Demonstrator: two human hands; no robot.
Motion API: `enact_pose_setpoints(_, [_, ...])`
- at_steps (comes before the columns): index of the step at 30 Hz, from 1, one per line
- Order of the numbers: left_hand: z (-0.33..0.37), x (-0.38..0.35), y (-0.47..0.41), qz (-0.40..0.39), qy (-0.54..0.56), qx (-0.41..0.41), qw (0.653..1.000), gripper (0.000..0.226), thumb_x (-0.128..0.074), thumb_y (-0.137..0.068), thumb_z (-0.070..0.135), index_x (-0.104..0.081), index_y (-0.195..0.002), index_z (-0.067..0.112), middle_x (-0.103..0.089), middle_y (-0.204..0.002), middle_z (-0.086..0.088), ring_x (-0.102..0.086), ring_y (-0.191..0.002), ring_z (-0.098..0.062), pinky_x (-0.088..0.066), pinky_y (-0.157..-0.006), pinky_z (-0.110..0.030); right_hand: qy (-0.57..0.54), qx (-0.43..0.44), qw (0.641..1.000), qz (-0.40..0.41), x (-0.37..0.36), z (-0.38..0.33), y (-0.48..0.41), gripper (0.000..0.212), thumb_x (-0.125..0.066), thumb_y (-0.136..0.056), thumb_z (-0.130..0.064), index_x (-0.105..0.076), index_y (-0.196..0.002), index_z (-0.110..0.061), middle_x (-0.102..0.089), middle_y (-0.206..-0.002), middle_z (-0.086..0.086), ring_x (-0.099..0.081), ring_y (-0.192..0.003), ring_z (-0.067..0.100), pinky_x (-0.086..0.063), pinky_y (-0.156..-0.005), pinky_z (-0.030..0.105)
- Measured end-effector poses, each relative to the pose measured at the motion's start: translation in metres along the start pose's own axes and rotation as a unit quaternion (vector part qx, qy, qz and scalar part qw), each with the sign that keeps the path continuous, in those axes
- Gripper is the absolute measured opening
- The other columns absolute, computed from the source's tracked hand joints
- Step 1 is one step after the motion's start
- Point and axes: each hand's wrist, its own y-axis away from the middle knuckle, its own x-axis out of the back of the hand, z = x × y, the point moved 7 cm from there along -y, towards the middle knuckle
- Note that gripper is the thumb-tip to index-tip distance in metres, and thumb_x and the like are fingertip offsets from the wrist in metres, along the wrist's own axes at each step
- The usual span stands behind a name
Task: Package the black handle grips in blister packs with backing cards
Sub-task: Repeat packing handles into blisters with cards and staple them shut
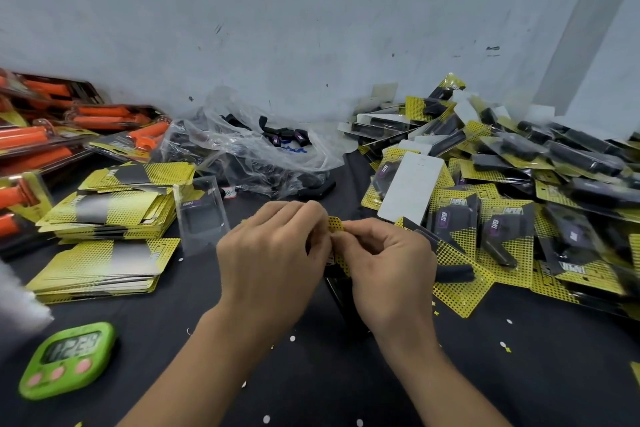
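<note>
Black handle grips (pixel 284 137) are seen loose in a crumpled clear plastic bag (pixel 242 149) at the upper middle of the frame, against the grey wall (pixel 311 28), and one more grip (pixel 453 272) lies on a yellow card just right of the hands. At the centre, a yellow dotted backing card (pixel 335 224) is pinched at its top edge between both hands. The left hand (pixel 273 246) is curled, with its fingertips closed on the card from the left. The right hand (pixel 388 267) is curled likewise, with thumb and fingers gripping the same edge from the right, so that the two hands touch. Below the hands a dark, clear-fronted blister pack (pixel 341 291) is seen running down towards the black table (pixel 311 374); whether a grip sits inside it cannot be told.

At the left of the frame two stacks of backing cards (pixel 121 204) are laid flat, and an empty clear blister (pixel 202 215) is propped against the upper stack. A large heap of finished packs (pixel 519 191) is spread over the right side of the frame. Packs with orange handles (pixel 52 128) are piled at the upper left. A green digital timer (pixel 67 359) is placed at the lower left, and small white paper dots (pixel 292 338) are scattered over the table
</note>
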Motion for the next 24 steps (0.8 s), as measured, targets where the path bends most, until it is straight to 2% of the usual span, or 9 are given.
enact_pose_setpoints(3, [-0.007,-0.010,-0.003,-0.081,0.024,0.038,0.996,0.017,-0.082,-0.074,0.017,-0.068,-0.072,0.027,-0.068,-0.074,0.014,-0.063,-0.080,-0.013,-0.043,-0.052,-0.027,0.034,0.022,0.999,0.006,-0.001,-0.001,0.002,0.020,-0.079,-0.087,-0.006,-0.082,-0.087,-0.026,-0.075,-0.071,-0.012,-0.071,-0.064,0.012,-0.057,-0.063,0.029])
enact_pose_setpoints(5, [-0.015,-0.013,-0.005,-0.126,0.051,0.060,0.989,0.019,-0.084,-0.071,0.018,-0.068,-0.071,0.028,-0.067,-0.073,0.016,-0.058,-0.082,-0.012,-0.048,-0.058,-0.028,0.044,0.031,0.999,0.007,-0.002,0.000,0.003,0.019,-0.080,-0.086,-0.006,-0.082,-0.086,-0.025,-0.075,-0.072,-0.014,-0.071,-0.065,0.010,-0.057,-0.063,0.030])
enact_pose_setpoints(7, [-0.023,-0.016,-0.007,-0.167,0.083,0.077,0.979,0.026,-0.083,-0.068,0.015,-0.062,-0.069,0.029,-0.063,-0.072,0.018,-0.050,-0.083,-0.007,-0.040,-0.065,-0.014,0.044,0.044,0.998,-0.011,-0.005,0.000,0.003,0.016,-0.080,-0.087,-0.005,-0.082,-0.088,-0.021,-0.075,-0.074,-0.016,-0.073,-0.070,0.006,-0.058,-0.065,0.026])
enact_pose_setpoints(9, [-0.030,-0.019,-0.007,-0.199,0.123,0.095,0.968,0.033,-0.083,-0.067,0.009,-0.056,-0.067,0.029,-0.059,-0.071,0.018,-0.046,-0.084,-0.005,-0.037,-0.071,-0.009,0.045,0.059,0.997,-0.031,-0.008,-0.002,0.003,0.015,-0.079,-0.088,-0.006,-0.082,-0.089,-0.020,-0.075,-0.075,-0.016,-0.073,-0.072,0.006,-0.058,-0.064,0.024])
enact_pose_setpoints(13, [-0.039,-0.023,-0.004,-0.214,0.186,0.163,0.945,0.033,-0.088,-0.069,0.013,-0.059,-0.064,0.029,-0.063,-0.079,0.018,-0.053,-0.093,0.003,-0.036,-0.076,-0.005,0.028,0.055,0.996,-0.057,-0.011,0.002,0.001,0.014,-0.078,-0.089,-0.008,-0.080,-0.085,-0.021,-0.074,-0.073,-0.009,-0.071,-0.067,0.013,-0.058,-0.061,0.035])
enact_pose_setpoints(16, [-0.045,-0.023,-0.004,-0.241,0.198,0.198,0.929,0.027,-0.089,-0.067,0.022,-0.064,-0.063,0.030,-0.066,-0.066,0.017,-0.061,-0.069,0.001,-0.044,-0.060,-0.013,0.038,0.068,0.993,-0.085,-0.014,0.002,0.000,0.015,-0.075,-0.092,-0.010,-0.076,-0.083,-0.022,-0.072,-0.071,-0.005,-0.069,-0.066,0.019,-0.056,-0.060,0.045])
enact_pose_setpoints(18, [-0.047,-0.020,-0.007,-0.277,0.187,0.188,0.924,0.023,-0.089,-0.065,0.028,-0.066,-0.067,0.034,-0.065,-0.058,0.018,-0.058,-0.052,-0.001,-0.045,-0.054,-0.022,0.056,0.094,0.989,-0.103,-0.016,-0.003,0.002,0.016,-0.073,-0.092,-0.010,-0.073,-0.083,-0.023,-0.070,-0.071,-0.004,-0.068,-0.067,0.020,-0.054,-0.061,0.045])
enact_pose_setpoints(21, [-0.047,-0.013,-0.014,-0.323,0.150,0.118,0.927,0.020,-0.083,-0.061,0.041,-0.066,-0.070,0.037,-0.062,-0.057,0.021,-0.058,-0.055,-0.002,-0.035,-0.052,-0.015,0.083,0.144,0.979,-0.116,-0.018,-0.014,0.008,0.015,-0.072,-0.091,-0.010,-0.073,-0.085,-0.023,-0.070,-0.076,-0.009,-0.068,-0.071,0.014,-0.053,-0.063,0.038])
enact_pose_setpoints(24, [-0.053,-0.012,-0.012,-0.368,0.131,0.077,0.917,0.025,-0.070,-0.057,0.054,-0.066,-0.071,0.033,-0.061,-0.053,0.017,-0.056,-0.055,-0.007,-0.038,-0.054,-0.015,0.088,0.179,0.972,-0.126,-0.022,-0.021,0.013,0.012,-0.072,-0.090,-0.007,-0.074,-0.085,-0.019,-0.072,-0.083,-0.011,-0.069,-0.078,0.010,-0.054,-0.068,0.033])
